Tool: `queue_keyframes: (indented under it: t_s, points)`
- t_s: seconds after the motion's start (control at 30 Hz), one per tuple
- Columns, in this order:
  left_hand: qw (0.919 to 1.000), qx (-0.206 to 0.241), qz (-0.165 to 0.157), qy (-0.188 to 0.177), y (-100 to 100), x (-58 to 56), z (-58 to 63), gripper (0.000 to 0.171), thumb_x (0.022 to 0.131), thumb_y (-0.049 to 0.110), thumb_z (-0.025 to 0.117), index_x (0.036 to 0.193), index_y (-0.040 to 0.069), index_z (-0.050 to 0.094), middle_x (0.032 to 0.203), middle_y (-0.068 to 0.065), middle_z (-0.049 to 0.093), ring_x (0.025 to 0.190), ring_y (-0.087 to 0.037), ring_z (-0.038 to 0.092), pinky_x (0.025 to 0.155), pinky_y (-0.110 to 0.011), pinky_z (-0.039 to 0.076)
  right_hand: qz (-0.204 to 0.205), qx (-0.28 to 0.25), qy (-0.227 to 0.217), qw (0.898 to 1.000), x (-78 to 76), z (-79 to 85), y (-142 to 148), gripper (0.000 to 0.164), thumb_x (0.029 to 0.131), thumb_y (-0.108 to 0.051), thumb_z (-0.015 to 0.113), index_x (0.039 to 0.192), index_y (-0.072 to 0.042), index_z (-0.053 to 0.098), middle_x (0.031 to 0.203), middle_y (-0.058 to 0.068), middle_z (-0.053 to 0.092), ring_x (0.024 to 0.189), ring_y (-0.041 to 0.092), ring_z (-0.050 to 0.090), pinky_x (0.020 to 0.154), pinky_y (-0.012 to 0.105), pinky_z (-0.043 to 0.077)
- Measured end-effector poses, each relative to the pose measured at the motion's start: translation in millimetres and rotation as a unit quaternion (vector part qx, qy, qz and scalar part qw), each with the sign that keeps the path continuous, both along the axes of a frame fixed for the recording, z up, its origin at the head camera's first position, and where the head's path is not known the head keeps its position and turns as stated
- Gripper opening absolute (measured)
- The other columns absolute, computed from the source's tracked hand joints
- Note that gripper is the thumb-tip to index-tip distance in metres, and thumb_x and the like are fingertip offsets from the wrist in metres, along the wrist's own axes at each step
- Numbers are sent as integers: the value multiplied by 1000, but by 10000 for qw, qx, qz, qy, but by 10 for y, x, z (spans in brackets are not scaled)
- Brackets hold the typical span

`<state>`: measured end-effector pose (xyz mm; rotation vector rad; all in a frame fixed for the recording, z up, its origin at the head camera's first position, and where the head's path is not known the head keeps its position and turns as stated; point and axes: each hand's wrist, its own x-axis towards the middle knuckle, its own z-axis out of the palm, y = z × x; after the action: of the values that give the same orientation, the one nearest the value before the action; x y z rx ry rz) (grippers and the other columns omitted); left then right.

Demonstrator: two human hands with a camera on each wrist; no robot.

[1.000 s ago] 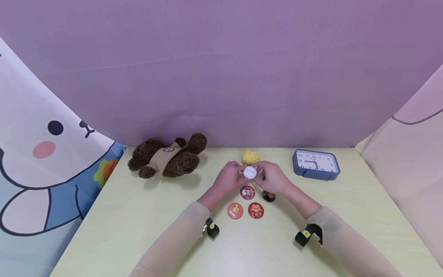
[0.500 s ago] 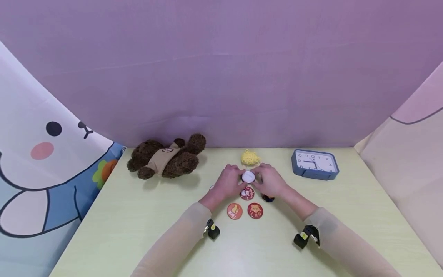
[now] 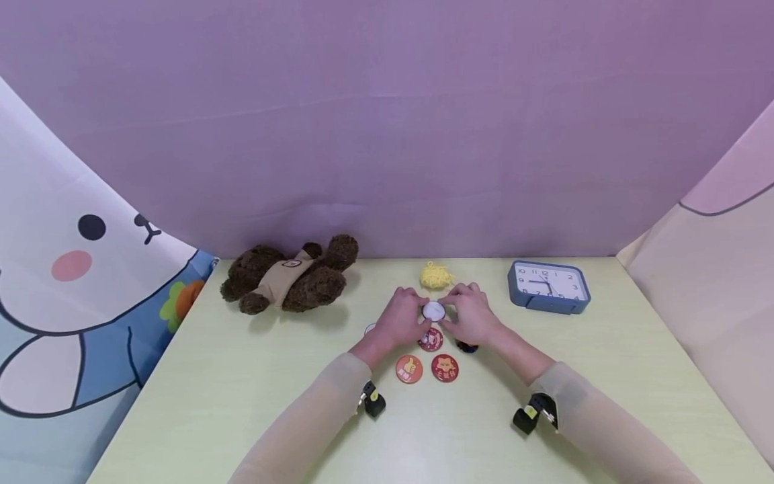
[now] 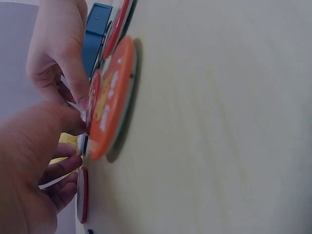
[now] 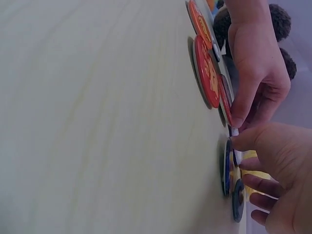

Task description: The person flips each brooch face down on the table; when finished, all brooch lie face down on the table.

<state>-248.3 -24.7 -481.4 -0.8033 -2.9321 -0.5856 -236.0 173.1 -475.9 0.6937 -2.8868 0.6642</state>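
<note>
My left hand (image 3: 402,317) and right hand (image 3: 472,314) meet over the table and pinch a white-faced round badge (image 3: 433,310) from opposite sides. Thumbs are at its near edge and index fingers at its far edge. Just in front of it lies a red cartoon badge (image 3: 431,339), partly covered by the left thumb. Closer to me are an orange thumbs-up badge (image 3: 409,369) and a red star badge (image 3: 445,368). A dark badge (image 3: 467,347) shows below the right hand, with another dark badge (image 5: 238,201) beyond it in the right wrist view. The left hand mostly hides a pale badge (image 3: 369,328).
Behind the hands sits a small bundle of yellow yarn (image 3: 435,275). A brown teddy bear (image 3: 290,275) lies at the back left of the table (image 3: 199,403), and a blue clock (image 3: 549,287) stands at the back right. A purple cloth (image 3: 387,134) hangs behind.
Both hands have brought the white badge slightly toward me and down, close behind the red cartoon badge. Over the last half second they have barely moved.
</note>
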Motion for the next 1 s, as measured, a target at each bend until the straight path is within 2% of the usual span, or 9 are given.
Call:
queue_keyframes:
  t_s: [0.1,0.2,0.33,0.5,0.67,0.8,0.9,1.0]
  points:
    - [9998,142,-17,-114,26,12,41,41,93,24,80,128,3,75,112,-10,80,109,-24,68,102,-37,54,118,-24,114,9999,3,13,52,41,89,-20,83,125,-2,76,117,18,72,106,36,60,92,53,52]
    - [9995,249,-114,-162,83,22,90,39,94,22,78,129,4,75,117,-9,80,121,-27,69,109,-38,55,132,-113,222,9996,20,43,157,42,91,-16,80,128,3,72,118,19,73,110,37,65,98,55,57]
    - [9990,315,-195,-247,191,38,141,37,96,21,77,130,7,75,126,-8,79,133,-28,66,116,-39,52,14,-322,143,9994,59,89,333,35,94,-12,76,126,2,73,116,18,74,106,35,70,93,52,62]
    - [9989,181,-247,-348,348,63,151,38,97,22,77,133,10,74,125,-5,79,123,-22,70,109,-34,56,-74,-459,13,9989,107,73,524,30,93,-7,75,122,2,75,115,18,77,99,33,74,86,49,65]
    - [9989,-167,-79,-420,512,102,157,39,96,22,79,133,11,73,123,-4,77,112,-17,70,99,-27,59,159,-421,116,9989,114,1,617,30,89,-2,77,117,4,75,108,19,78,94,32,75,84,47,65]
    - [9971,-531,217,-503,642,136,171,27,95,20,80,121,14,79,110,0,78,103,-15,69,95,-27,60,318,-332,161,9988,119,-29,626,32,86,-2,79,117,1,76,107,15,79,94,29,75,83,46,65]
    - [9940,-835,463,-528,729,143,179,12,95,20,79,106,17,81,98,4,78,92,-12,68,85,-26,61,360,-282,185,9988,136,-44,620,31,86,-2,79,117,0,77,107,13,79,95,27,74,84,46,64]
    - [9902,-1109,680,-508,804,135,184,7,95,22,77,99,18,81,93,4,77,86,-10,68,77,-24,61,315,-262,248,9989,155,-56,611,29,87,0,78,116,0,77,106,13,80,96,28,75,85,47,64]
